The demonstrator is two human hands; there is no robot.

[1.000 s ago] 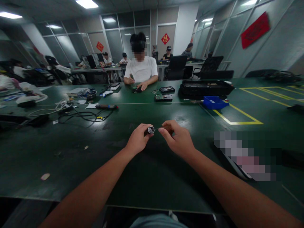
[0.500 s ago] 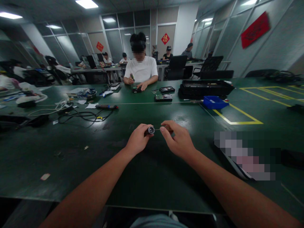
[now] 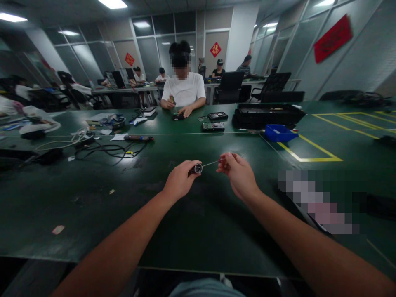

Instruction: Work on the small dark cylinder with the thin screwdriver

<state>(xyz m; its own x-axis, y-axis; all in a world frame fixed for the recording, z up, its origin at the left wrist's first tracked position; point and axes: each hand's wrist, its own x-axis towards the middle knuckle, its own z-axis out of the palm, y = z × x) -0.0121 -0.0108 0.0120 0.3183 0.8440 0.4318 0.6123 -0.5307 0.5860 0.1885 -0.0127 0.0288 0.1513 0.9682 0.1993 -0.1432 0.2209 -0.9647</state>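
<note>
My left hand (image 3: pixel 181 179) is wrapped around a short dark cylinder with a silvery round open end (image 3: pixel 198 168), which faces me and to the right. Most of its body is hidden in my fingers. A thin metal rod (image 3: pixel 210 163) slants from that open end up to my right hand (image 3: pixel 239 173). My right thumb and fingers are pinched together on the rod's far end. Whether the rod's near end sits inside the cylinder or in front of it, I cannot tell.
Across the green table (image 3: pixel 185 222) a person in a white shirt (image 3: pixel 185 88) works on a small dark device. Beyond my hands are hard drives (image 3: pixel 213 126), a blue bin (image 3: pixel 280 133), a black tray (image 3: pixel 267 115) and an electric screwdriver (image 3: pixel 138 138) beside black cables. A blurred-out object lies at right.
My right hand has moved right and slightly up, and its fingers have closed on the rod. More of the rod shows, now slanting upward. My left hand and the cylinder have barely shifted.
</note>
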